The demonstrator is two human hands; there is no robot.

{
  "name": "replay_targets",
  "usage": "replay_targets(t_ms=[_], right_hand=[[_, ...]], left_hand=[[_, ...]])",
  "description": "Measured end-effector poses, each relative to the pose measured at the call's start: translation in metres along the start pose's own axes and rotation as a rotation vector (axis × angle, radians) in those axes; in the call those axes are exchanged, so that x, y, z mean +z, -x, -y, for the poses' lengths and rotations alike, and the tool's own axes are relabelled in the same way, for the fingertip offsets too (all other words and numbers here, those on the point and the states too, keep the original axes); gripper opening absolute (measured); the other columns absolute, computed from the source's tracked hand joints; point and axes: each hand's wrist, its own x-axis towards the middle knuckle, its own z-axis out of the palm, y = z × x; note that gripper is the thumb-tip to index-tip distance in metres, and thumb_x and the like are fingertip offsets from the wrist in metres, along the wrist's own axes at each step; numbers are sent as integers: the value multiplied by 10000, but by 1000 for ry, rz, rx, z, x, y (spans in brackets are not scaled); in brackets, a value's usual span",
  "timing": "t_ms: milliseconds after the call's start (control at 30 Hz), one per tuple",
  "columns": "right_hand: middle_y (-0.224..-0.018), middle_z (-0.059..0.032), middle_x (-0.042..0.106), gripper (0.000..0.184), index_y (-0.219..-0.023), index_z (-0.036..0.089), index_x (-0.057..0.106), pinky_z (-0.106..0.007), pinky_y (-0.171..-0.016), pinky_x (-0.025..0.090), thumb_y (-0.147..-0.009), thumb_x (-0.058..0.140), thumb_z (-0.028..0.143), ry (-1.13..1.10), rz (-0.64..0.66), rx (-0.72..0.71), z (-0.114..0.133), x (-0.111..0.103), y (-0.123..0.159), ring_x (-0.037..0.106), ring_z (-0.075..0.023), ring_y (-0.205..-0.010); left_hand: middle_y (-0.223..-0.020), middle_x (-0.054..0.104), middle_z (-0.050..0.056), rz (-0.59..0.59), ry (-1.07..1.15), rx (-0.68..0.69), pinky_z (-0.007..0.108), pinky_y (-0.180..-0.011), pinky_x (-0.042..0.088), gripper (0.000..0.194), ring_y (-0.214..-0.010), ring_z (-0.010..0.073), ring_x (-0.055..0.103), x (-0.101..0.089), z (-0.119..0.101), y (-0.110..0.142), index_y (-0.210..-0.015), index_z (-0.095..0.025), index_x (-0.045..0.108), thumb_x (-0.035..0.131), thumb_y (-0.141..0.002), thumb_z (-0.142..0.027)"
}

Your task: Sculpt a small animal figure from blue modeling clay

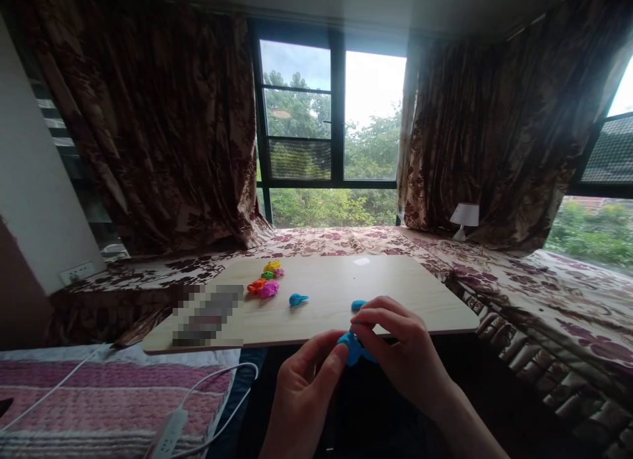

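Just past the table's near edge, my left hand (311,373) pinches a blue piece of modelling clay (352,351) between thumb and fingers. My right hand (395,334) is closed at the top of the same piece, its thumb and fingertips together there; the fingers partly hide the clay. Behind the right fingers a smaller blue clay lump (358,305) lies on the table. To the left rests another blue lump (297,300), rounded with a thin pointed end.
On the light wooden table (395,281), yellow (271,266), green (268,275), orange (256,286) and pink (270,288) clay lumps cluster at left. A blurred-out item (210,316) lies left of them. A power strip (168,436) with a white cable is at lower left; a lamp (463,218) stands behind right.
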Motion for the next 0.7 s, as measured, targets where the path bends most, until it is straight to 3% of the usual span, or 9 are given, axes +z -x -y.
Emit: replay_targets(t_ms=[267,367,467,700], right_hand=[[-985,-33,631,180,-1026,225,641,-269,-795,465,-886,527,213,-67,72,28,5,-13,-3,591,-151,-903],[-909,-32,646,163,-910,190,651,-260,-766,467,-906,492,229,-126,24,118,1,-15,-7,601,-147,-856],[-804,-20,640,192,-786,171,644,-245,-698,459,-896,507,248,-139,59,210,-3,-9,-9,589,-137,-769],[-760,4,608,164,-766,175,643,-225,-649,434,-873,540,244,-153,116,225,-3,8,-9,552,-115,-708]], left_hand=[[-853,749,31,-36,25,-13,211,-703,481,238,-788,178,658,2,0,-1,-865,-192,726,718,-663,-317],[-856,747,29,-49,25,-5,209,-693,482,255,-783,176,660,1,3,-2,-875,-193,724,727,-652,-316],[-817,747,25,-49,46,22,233,-754,485,245,-810,191,668,1,8,-3,-862,-196,726,739,-640,-296],[-794,745,10,-57,102,-9,207,-771,483,240,-851,178,667,-3,15,-6,-859,-202,722,754,-636,-284]])
